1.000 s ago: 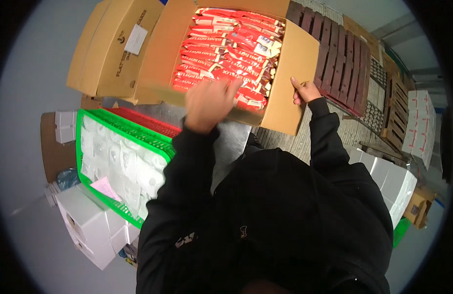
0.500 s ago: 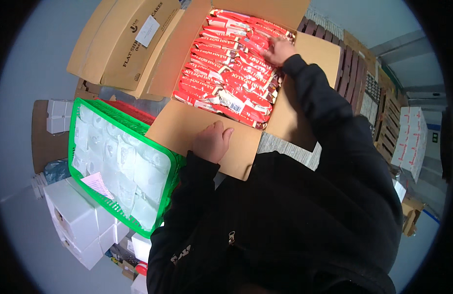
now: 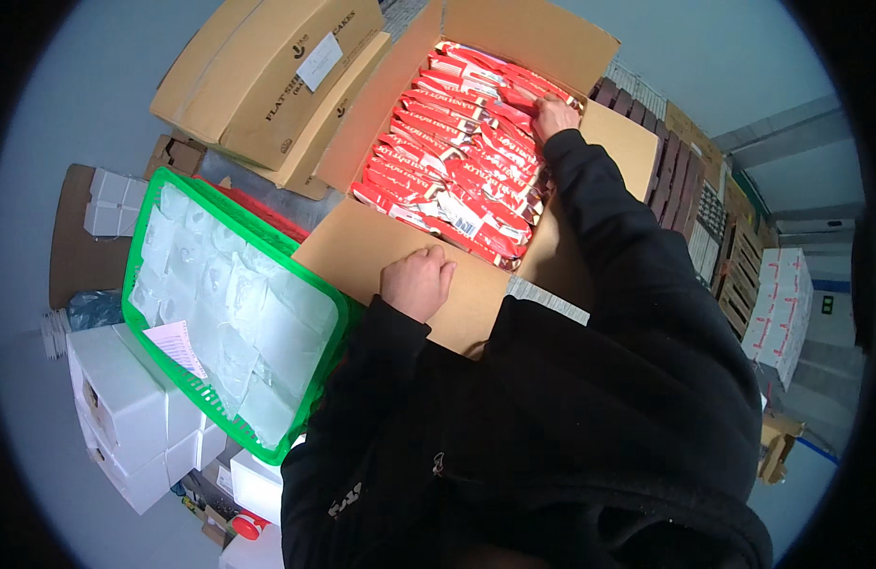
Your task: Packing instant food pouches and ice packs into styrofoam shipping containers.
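An open cardboard box holds rows of shiny red packets packed close together. My right hand reaches to the far right part of the rows. Its fingers are bent down and closed on a red packet there; the fingertips are partly hidden. My left hand rests on the near flap of the box, its fingers curled in and the thumb lying along them. Nothing shows in that hand, though its palm side is hidden.
At left, a green basket holds clear wrapped packs and a pink slip. Closed cardboard boxes stand behind it, white boxes below. Brown pallets and a stack of white boxes are at right.
My right hand has drawn its fingers in tighter around a packet at the same far right spot. My left hand stays on the near flap. The view has shifted slightly.
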Demonstrator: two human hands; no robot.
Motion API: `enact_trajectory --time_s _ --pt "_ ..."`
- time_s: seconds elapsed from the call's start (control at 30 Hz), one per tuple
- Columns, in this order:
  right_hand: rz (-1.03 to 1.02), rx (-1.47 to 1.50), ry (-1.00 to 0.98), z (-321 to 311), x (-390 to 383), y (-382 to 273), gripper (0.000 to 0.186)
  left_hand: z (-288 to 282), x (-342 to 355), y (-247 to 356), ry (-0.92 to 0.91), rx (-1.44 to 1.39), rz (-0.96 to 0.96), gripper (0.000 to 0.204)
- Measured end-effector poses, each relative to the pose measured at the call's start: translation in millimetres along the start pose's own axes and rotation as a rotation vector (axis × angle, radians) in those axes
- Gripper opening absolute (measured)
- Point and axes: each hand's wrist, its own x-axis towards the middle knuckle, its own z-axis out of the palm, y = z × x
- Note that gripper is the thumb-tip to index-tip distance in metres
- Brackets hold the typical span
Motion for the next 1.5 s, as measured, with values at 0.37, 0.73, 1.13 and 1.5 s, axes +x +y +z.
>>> enact_trajectory --time_s 0.37,0.73,1.13,1.5 --pt "-0.137 0.093 0.420 -185 -19 -22 0.017 -33 13 15 0.054 -1.398 -0.226 0.034" --pt "-0.044 1.663 0.278 -230 -114 -95 0.042 -39 1 58 0.386 -1.693 0.063 0.096" --pt "-0.060 1.998 -0.319 -227 -161 -172 0.064 -82 -42 23 0.706 -2.210 0.221 0.052" --pt "-0.734 0.457 0.239 -300 -139 -181 0.081 -85 -63 18 0.909 -1.982 -0.077 0.027"
